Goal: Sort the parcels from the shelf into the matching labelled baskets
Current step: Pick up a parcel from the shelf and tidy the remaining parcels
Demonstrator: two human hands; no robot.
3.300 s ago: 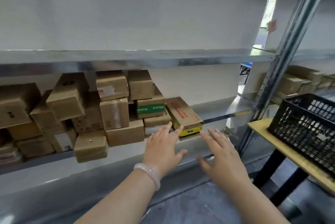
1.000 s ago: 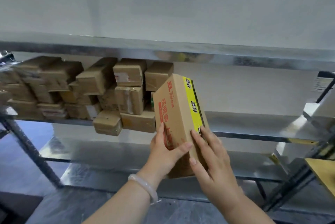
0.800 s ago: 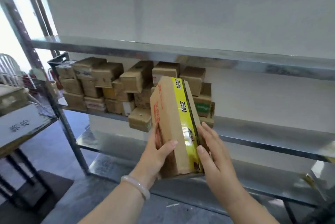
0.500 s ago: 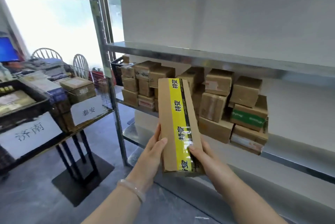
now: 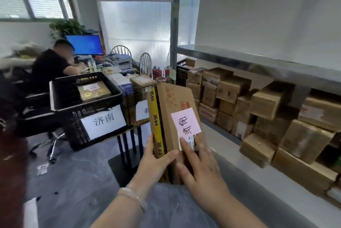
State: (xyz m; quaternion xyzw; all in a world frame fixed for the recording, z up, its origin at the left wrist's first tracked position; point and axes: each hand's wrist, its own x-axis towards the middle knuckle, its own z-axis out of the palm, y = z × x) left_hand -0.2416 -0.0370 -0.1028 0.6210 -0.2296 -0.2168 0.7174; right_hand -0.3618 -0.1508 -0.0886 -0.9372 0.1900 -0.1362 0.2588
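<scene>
Parcel [image 5: 171, 106] just flipped, 济南 label [image 5: 185, 123] showing; left hand [image 5: 156, 162] grips, right hand [image 5: 202, 176] presses flat; matching basket [image 5: 55, 98] left of parcel.

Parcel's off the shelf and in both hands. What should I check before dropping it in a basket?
1. Grip: left hand grips the parcel, right hand lies flat on its face: ok.
2. Destination: pink label, upside down, reads 济南: ok.
3. Match: black basket, sign reads 济南: ok.
4. Room inside: one box there, space beside it: ok.
5. Alternative: wire basket, card partly hidden behind the parcel: cannot tell.
</scene>
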